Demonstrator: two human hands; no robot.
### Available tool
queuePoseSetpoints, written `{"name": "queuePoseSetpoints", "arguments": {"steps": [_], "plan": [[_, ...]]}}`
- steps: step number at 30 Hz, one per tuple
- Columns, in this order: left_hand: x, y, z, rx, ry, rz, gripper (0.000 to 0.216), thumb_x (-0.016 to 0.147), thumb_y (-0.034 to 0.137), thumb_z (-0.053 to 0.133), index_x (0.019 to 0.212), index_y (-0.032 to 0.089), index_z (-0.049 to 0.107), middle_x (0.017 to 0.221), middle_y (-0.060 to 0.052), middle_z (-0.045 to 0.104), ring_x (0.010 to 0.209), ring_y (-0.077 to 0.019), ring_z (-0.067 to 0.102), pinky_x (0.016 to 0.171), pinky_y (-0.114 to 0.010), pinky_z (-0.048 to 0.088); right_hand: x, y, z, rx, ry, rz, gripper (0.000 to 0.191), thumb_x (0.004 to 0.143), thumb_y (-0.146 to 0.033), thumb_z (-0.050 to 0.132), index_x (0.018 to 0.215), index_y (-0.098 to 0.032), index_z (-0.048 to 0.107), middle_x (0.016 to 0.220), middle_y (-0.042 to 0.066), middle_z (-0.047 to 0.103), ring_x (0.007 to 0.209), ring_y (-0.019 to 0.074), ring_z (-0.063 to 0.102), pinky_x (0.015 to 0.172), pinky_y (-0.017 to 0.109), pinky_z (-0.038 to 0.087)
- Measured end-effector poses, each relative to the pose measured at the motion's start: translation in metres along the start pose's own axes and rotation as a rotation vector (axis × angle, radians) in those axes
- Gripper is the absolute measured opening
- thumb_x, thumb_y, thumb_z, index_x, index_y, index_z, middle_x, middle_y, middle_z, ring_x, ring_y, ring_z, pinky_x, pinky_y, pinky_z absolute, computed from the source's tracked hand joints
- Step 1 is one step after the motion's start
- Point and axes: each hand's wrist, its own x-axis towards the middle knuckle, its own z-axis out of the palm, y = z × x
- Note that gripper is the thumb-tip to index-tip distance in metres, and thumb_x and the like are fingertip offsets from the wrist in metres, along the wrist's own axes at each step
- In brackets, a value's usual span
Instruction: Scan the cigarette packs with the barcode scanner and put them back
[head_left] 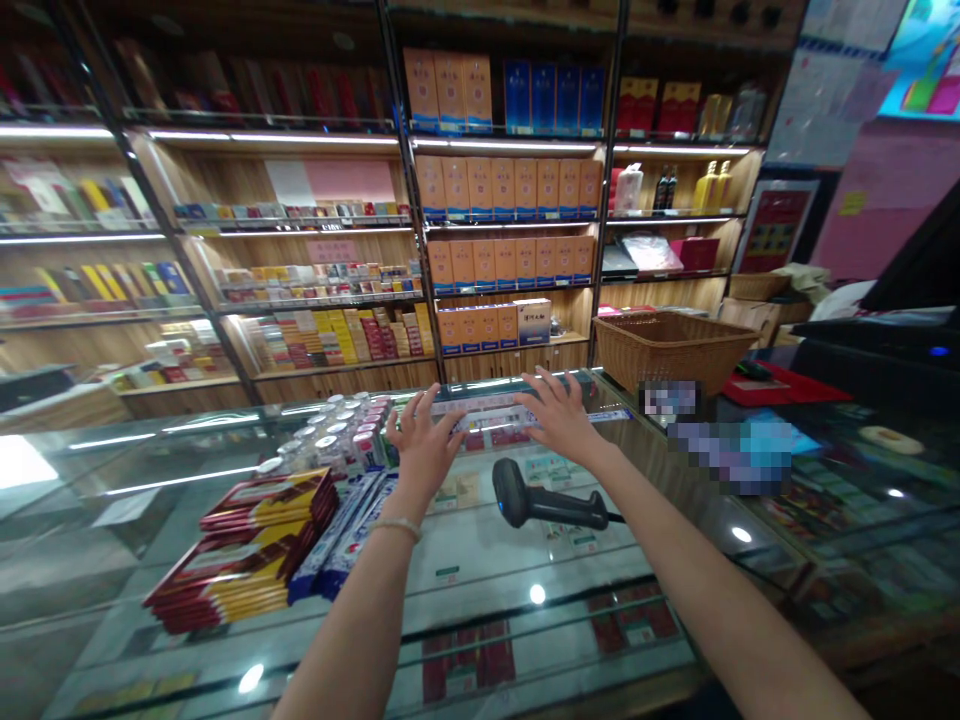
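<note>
Both my arms reach out over a glass counter (480, 590). My left hand (426, 440), fingers apart, is beside several small bottles with white caps (337, 430). My right hand (561, 415) is spread too, near a long blue-and-white packet (611, 414) at the counter's back; whether it touches anything I cannot tell. Between my forearms lies a black barcode scanner (544, 500), its cable running under my right arm. Left of my left wrist are blue-and-white packets (345, 535) and stacks of red-and-yellow chocolate bars (247, 550).
A wicker basket (667, 345) stands at the back right, with blurred-out items before it. A dark monitor (919, 260) rises on the right. Behind the counter, wall shelves hold orange boxes (514, 187), blue boxes (555, 98) and cigarette packs (337, 335). More boxes show beneath the glass.
</note>
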Motion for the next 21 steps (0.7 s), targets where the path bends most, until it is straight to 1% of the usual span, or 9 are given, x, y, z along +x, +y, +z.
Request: {"name": "queuePoseSetpoints", "arguments": {"steps": [3,6,9,14,21], "plan": [[0.000,0.000,0.001,0.000,-0.003,0.007,0.020,0.088,0.041,0.071,0.107,0.035,0.076,0.159,-0.007,0.047,0.145,-0.0356,0.039,0.119,-0.061,0.012,-0.007,-0.001,0.015,0.006,0.057,-0.004,0.043,0.090,-0.034,0.069,0.131,-0.027,0.060,0.158,0.009,0.048,0.152,0.0296,0.029,0.125,0.058,0.005],[0.000,-0.003,0.003,0.009,-0.011,0.033,0.021,0.088,0.042,0.071,0.108,0.036,0.076,0.159,-0.007,0.046,0.145,-0.0357,0.038,0.119,-0.061,0.011,-0.014,-0.002,0.022,0.008,0.069,-0.007,0.038,0.092,-0.036,0.067,0.129,-0.027,0.060,0.158,0.009,0.048,0.152,0.0289,0.030,0.125,0.057,0.005],[-0.001,-0.004,0.004,0.008,-0.011,0.052,0.022,0.089,0.042,0.071,0.110,0.036,0.076,0.160,-0.007,0.046,0.145,-0.0359,0.038,0.119,-0.061,0.010,-0.017,-0.001,0.023,0.006,0.064,0.005,0.035,0.094,-0.035,0.064,0.128,-0.027,0.060,0.156,0.009,0.050,0.151,0.0280,0.031,0.125,0.056,0.005],[-0.001,-0.001,0.002,0.000,-0.030,0.063,0.024,0.089,0.040,0.071,0.112,0.036,0.076,0.160,-0.006,0.046,0.145,-0.0357,0.038,0.120,-0.061,0.010,-0.017,0.000,0.023,0.012,0.077,0.072,0.030,0.096,-0.033,0.061,0.125,-0.028,0.062,0.153,0.008,0.053,0.149,0.0266,0.034,0.125,0.054,0.007],[-0.001,0.001,0.003,-0.012,-0.038,0.071,0.022,0.088,0.040,0.071,0.109,0.037,0.076,0.158,-0.006,0.048,0.145,-0.0352,0.038,0.120,-0.061,0.012,-0.017,0.000,0.023,0.014,0.075,0.099,0.023,0.098,-0.028,0.057,0.119,-0.029,0.065,0.153,0.006,0.054,0.148,0.0254,0.036,0.123,0.054,0.010]]}}
